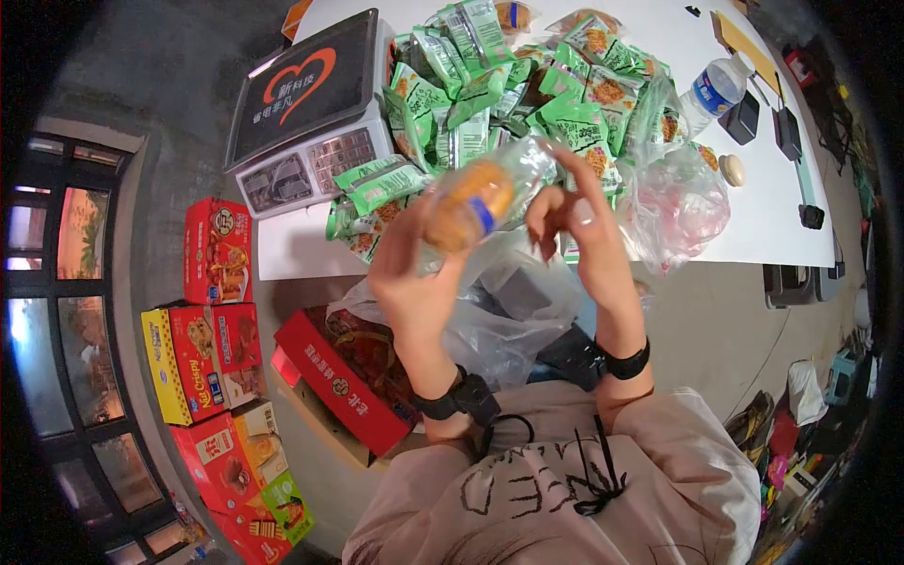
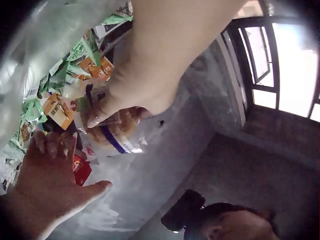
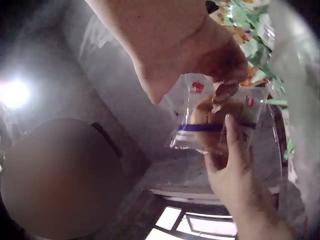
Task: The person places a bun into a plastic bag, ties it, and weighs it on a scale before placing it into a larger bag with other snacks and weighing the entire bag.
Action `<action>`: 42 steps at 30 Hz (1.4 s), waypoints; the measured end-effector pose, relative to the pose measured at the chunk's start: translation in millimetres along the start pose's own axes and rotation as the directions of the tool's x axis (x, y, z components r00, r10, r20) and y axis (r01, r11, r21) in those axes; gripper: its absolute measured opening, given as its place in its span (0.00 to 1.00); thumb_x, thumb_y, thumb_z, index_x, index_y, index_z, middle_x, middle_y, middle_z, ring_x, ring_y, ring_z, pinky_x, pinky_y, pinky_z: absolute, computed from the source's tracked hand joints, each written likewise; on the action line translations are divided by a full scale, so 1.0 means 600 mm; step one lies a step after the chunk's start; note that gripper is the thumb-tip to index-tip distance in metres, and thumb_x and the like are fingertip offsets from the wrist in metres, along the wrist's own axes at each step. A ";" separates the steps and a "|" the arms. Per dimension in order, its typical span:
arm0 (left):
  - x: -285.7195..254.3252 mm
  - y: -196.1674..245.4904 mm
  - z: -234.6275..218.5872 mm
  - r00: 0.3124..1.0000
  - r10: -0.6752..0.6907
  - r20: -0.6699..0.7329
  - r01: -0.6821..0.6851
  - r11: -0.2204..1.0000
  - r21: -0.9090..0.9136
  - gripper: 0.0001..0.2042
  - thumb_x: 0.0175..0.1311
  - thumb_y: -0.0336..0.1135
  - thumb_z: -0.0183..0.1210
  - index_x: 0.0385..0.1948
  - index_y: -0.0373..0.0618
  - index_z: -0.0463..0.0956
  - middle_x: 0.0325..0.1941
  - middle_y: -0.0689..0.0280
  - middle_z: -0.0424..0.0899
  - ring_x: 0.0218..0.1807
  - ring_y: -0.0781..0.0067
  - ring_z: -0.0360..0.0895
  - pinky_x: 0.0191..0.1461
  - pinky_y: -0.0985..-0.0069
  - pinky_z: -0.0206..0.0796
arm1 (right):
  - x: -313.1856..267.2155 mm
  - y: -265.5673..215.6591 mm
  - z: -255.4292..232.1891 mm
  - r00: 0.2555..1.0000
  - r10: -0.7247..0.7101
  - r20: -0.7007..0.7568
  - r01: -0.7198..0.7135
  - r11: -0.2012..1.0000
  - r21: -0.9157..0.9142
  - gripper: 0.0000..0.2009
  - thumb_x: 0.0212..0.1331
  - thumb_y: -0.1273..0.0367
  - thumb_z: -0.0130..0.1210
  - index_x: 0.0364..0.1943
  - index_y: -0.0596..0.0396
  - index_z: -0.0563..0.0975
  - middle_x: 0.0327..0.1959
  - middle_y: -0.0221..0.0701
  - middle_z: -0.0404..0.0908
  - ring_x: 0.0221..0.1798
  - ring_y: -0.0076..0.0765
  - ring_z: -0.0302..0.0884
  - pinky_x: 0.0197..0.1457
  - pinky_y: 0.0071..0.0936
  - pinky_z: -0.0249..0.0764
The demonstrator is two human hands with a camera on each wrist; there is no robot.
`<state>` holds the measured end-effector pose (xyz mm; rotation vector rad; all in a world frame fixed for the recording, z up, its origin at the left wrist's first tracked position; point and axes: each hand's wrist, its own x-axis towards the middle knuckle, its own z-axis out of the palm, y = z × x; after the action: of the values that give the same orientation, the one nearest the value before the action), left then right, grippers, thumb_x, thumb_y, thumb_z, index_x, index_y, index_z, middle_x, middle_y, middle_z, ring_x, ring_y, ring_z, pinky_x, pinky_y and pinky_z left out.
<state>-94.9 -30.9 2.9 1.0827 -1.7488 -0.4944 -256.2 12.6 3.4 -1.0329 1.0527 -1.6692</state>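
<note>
Two hands on one item: my left hand (image 1: 414, 282) and right hand (image 1: 589, 235) are up over the counter (image 1: 659, 28) edge, with a clear-wrapped bread packet (image 1: 476, 198) between them, held in the air above a loose plastic bag (image 1: 499, 320).

Risks, biggest first:
- Counter is heaped with green snack packets (image 1: 499, 85) right behind the hands. An elbow or wrist swing could knock some off onto the red boxes (image 1: 221, 320) on the floor.
- Second plastic bag (image 1: 673, 202) sits at the counter edge by my right hand, easy to snag.
- Wrapper looks slick and puffy. Squeeze too hard and the bread inside crushes; too soft and it slides out and drops into the bag below or onto the floor.

Grip state:
- Left fingers (image 3: 235, 135) are wrapped round the packet from below, thumb on the near side. Grasping it.
- Right fingers (image 2: 100, 117) are pinching the packet from above; index finger sticks up straight in the head view.
- Packet lies tilted, with its blue stripe running across it.
</note>
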 end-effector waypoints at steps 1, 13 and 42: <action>0.006 -0.003 -0.002 1.000 -0.001 0.000 0.001 1.000 0.001 0.22 0.36 0.27 0.66 0.39 0.40 0.74 0.41 0.63 0.78 0.43 0.69 0.75 0.48 0.72 0.64 | -0.002 0.001 0.002 0.989 0.093 0.113 -0.118 0.963 0.240 0.28 0.59 0.52 0.43 0.57 0.58 0.59 0.24 0.27 0.69 0.20 0.22 0.66 0.20 0.16 0.62; 0.020 0.027 -0.024 0.825 0.411 0.388 -0.505 0.844 0.180 0.24 0.46 0.38 0.61 0.50 0.56 0.70 0.61 0.60 0.62 0.63 0.53 0.57 0.62 0.56 0.46 | 0.024 0.009 -0.009 0.980 0.193 0.038 -0.197 0.954 0.226 0.21 0.52 0.61 0.53 0.50 0.56 0.68 0.30 0.25 0.74 0.24 0.14 0.67 0.22 0.10 0.61; -0.013 -0.044 -0.091 0.966 -0.242 0.095 0.238 0.970 0.053 0.17 0.52 0.31 0.57 0.46 0.41 0.70 0.40 0.63 0.78 0.40 0.72 0.74 0.50 0.76 0.61 | 0.032 0.004 -0.049 0.745 0.234 0.625 -0.476 0.843 0.252 0.24 0.42 0.70 0.57 0.47 0.70 0.69 0.27 0.28 0.77 0.19 0.13 0.66 0.23 0.12 0.61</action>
<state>-33.5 -30.0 3.1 1.3287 -1.7292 -0.6751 -288.1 -0.2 -3.9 -0.8964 0.4372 -1.0691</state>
